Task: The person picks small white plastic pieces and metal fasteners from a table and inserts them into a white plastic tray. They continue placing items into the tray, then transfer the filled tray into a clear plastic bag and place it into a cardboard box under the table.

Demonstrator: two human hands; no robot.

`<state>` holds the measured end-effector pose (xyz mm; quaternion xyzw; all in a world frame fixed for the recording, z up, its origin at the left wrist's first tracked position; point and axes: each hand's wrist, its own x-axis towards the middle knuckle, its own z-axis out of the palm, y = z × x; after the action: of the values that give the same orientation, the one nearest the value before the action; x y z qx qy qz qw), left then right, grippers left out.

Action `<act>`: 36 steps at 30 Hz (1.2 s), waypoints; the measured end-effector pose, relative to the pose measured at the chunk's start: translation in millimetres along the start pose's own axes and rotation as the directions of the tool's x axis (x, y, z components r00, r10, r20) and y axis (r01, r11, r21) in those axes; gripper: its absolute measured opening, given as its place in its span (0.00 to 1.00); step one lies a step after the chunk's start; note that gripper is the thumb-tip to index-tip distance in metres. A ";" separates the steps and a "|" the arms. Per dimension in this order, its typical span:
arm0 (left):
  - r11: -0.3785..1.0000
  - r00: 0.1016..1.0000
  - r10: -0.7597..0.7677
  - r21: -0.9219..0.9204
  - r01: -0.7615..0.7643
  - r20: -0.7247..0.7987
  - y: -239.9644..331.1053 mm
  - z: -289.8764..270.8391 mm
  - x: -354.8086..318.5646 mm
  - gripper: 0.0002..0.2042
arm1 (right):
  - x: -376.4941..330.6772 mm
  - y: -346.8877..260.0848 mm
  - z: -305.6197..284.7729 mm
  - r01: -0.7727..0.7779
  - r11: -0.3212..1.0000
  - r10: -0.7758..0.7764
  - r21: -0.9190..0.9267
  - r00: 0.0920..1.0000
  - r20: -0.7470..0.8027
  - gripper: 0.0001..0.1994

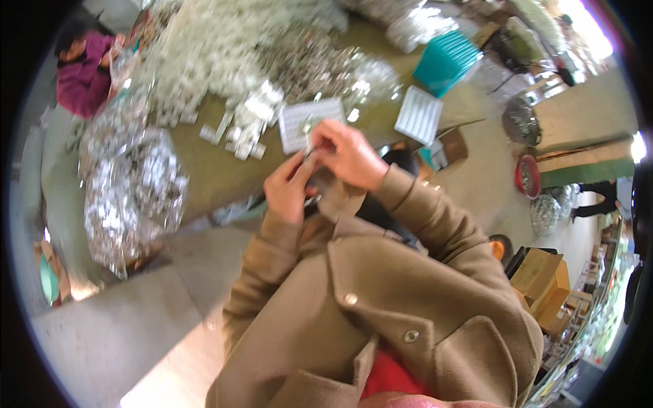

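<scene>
From my remote seat I see the left hand (284,192) pinching a small pale piece (308,145) at the white tray's (292,126) near edge, long axis too blurred to call; the right hand (350,158), also pinching it, overlaps the tray.

So there's someone in a purple top (83,88) way up in the upper left of the frame, and a stack of teal plastic trays (445,62) toward the upper right. Right side's kinda busy: red basin (536,182), bulging clear bag (547,212) just below it, then an open cardboard box (536,273) lower right. Oh, and a pale green bowl-ish thing (48,279) at the far left.
</scene>
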<state>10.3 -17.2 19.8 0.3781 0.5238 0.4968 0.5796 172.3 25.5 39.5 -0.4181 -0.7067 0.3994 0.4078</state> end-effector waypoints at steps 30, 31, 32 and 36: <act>0.190 0.617 -0.257 -0.587 0.787 0.744 -30.8 -18.2 16.9 0.14 | -2.8 22.3 -0.6 -0.407 0.680 0.257 0.610 0.911 0.322 0.15; 0.177 0.617 -0.254 -0.591 0.787 0.745 -30.7 -17.1 15.9 0.14 | -2.1 23.5 -1.4 -0.379 0.703 0.212 0.603 0.920 0.331 0.16; 0.193 0.655 -0.279 -0.627 0.755 0.702 -30.2 -15.6 15.5 0.14 | -1.6 24.2 -3.1 -0.348 0.724 0.166 0.595 0.926 0.340 0.16; 0.163 0.718 -0.357 -0.717 0.678 0.597 -23.7 -8.5 13.2 0.14 | -3.3 19.1 -10.9 -0.124 0.885 -0.009 0.448 0.959 0.283 0.19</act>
<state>5.6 -10.2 -7.4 -0.1423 0.1660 0.4025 0.8889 188.4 31.3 25.2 -0.2700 -0.6286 0.6223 0.3804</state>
